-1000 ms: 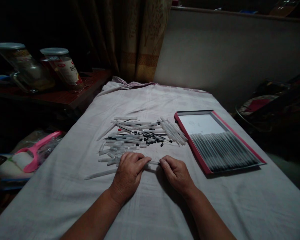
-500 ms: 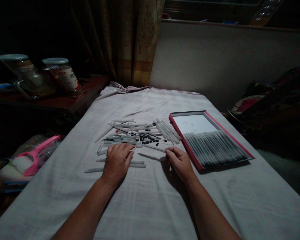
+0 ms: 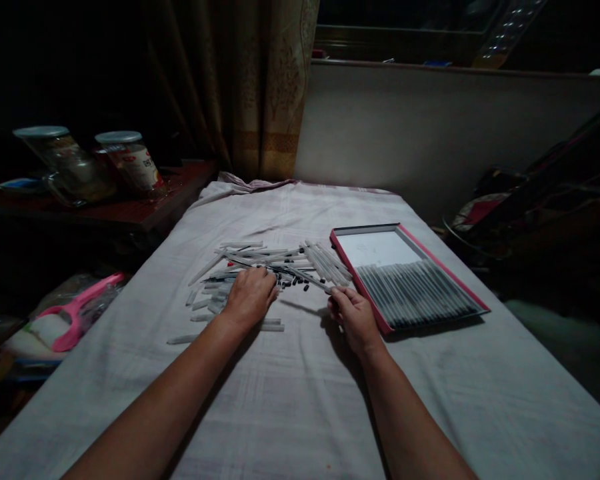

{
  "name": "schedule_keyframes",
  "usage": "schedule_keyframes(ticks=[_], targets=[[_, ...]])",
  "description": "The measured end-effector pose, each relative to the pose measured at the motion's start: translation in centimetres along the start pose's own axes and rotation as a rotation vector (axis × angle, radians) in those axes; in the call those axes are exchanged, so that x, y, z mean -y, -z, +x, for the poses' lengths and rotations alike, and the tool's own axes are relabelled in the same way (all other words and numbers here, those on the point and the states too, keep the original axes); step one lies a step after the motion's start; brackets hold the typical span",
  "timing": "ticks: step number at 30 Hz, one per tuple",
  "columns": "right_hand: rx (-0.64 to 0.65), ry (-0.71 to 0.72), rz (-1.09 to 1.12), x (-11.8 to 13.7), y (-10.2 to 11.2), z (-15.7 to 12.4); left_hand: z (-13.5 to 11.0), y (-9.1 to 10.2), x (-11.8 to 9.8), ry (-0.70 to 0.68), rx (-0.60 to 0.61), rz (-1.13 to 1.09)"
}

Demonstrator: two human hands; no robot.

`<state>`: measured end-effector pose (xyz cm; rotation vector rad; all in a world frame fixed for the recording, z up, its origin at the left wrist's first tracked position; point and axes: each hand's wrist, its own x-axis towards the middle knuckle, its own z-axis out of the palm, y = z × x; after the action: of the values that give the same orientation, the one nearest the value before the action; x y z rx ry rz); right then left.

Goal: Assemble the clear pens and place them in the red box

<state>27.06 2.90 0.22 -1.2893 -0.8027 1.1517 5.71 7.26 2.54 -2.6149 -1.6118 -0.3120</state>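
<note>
My right hand (image 3: 353, 317) pinches the near end of a clear pen barrel (image 3: 307, 277), which points away to the left over the pile. My left hand (image 3: 253, 293) rests at the pile's near side, fingers curled down by the small black pen plugs (image 3: 306, 288); whatever is under its fingertips is hidden. Around it lie loose clear pen barrels (image 3: 205, 268) and thin dark refills. A bundle of barrels (image 3: 327, 263) sits at the pile's right. Beside my right hand, a red-edged shallow box (image 3: 363, 293) holds a row of dark-filled pens (image 3: 420, 293).
A pale cloth (image 3: 290, 413) covers the work surface. To the left, lidded jars (image 3: 130, 163) and a glass mug stand on a dark red table (image 3: 180, 190). Below them is a pink plastic handle-shaped thing (image 3: 75, 313) among bags. A curtain (image 3: 265, 87) and wall close off the back.
My left hand has moved forward and right, from the near barrels to the black plugs. The barrel in my right hand now tilts more steeply away. The whole view has shifted slightly.
</note>
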Motion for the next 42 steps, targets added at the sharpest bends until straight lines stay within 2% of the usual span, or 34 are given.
schedule_keyframes(ticks=[2, 5, 8, 11, 14, 22, 26, 34, 37, 42], targets=[[0.000, -0.016, 0.008, 0.3, 0.0, -0.1, -0.9, 0.2, -0.1, 0.031, -0.074, -0.152], [0.026, -0.004, -0.003, 0.5, -0.2, -0.6, -2.9, 0.2, -0.3, 0.189, -0.197, -0.632], [0.075, 0.031, -0.052, 0.5, -0.6, -1.2, -4.4, -0.2, -0.5, 0.434, -0.156, -1.127], [0.121, 0.048, -0.108, 0.5, -0.9, -1.7, -5.1, -0.5, -0.6, 0.542, -0.128, -1.382], [0.120, 0.058, -0.110, 0.7, -0.9, -1.8, -5.4, -0.7, -0.4, 0.508, -0.155, -1.348], [0.112, 0.065, -0.187, 1.1, -0.6, -1.7, -5.7, -1.1, 0.5, 0.289, -0.279, -0.951], [0.114, 0.090, -0.203, 1.2, -0.6, -1.8, -5.8, -1.2, 0.4, 0.197, -0.290, -0.824], [0.162, 0.101, -0.267, 0.5, -0.5, -1.6, -5.9, -1.2, 0.2, 0.137, -0.286, -0.698], [0.249, 0.056, -0.296, 0.3, -0.2, -1.6, -6.1, -1.2, 0.1, 0.084, -0.279, -0.692], [0.499, -0.085, -0.394, 0.7, 0.6, -1.7, -6.4, -0.9, -0.4, 0.040, -0.197, -0.711]])
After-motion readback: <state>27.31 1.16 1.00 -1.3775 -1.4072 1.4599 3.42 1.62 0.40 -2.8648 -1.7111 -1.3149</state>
